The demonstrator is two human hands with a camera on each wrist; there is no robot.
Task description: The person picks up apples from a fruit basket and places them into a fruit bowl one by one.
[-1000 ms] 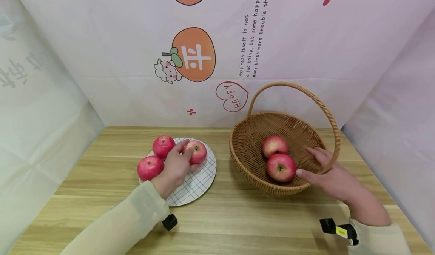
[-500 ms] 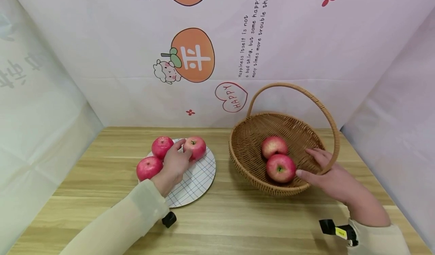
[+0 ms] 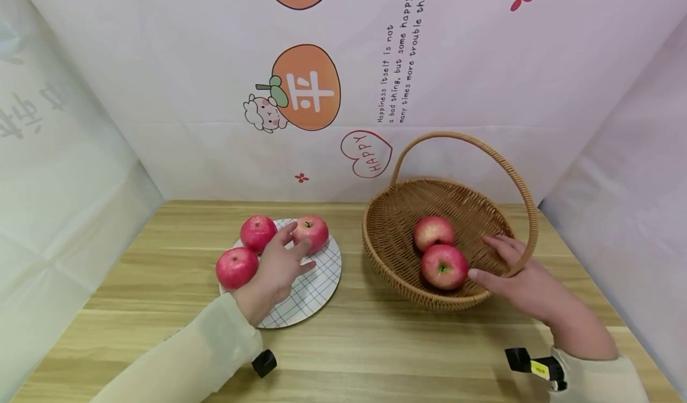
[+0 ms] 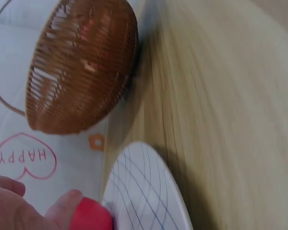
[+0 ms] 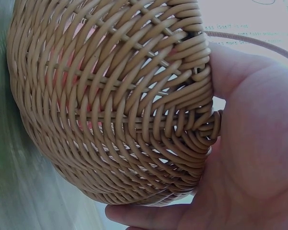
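The far-right apple is on the plate, near its back edge, stem upward. The left hand is at its near-left side, fingers loose and apart rather than wrapped round it; whether a fingertip touches the skin I cannot tell. Two more apples are at the plate's left side, one farther back and one nearer, just beside the hand and wrist.

To the right, the basket holds two apples, a back one and a front one, close together. The right hand grips the rim by the foot of the handle, thumb over the edge.

The step in hand looks like handling the far-right apple at the plate while the basket is steadied; from this pose, I cannot say whether it is being taken or left. Taking it would call for closing thumb and fingers round it; leaving it, for lifting the hand clear of its neighbours
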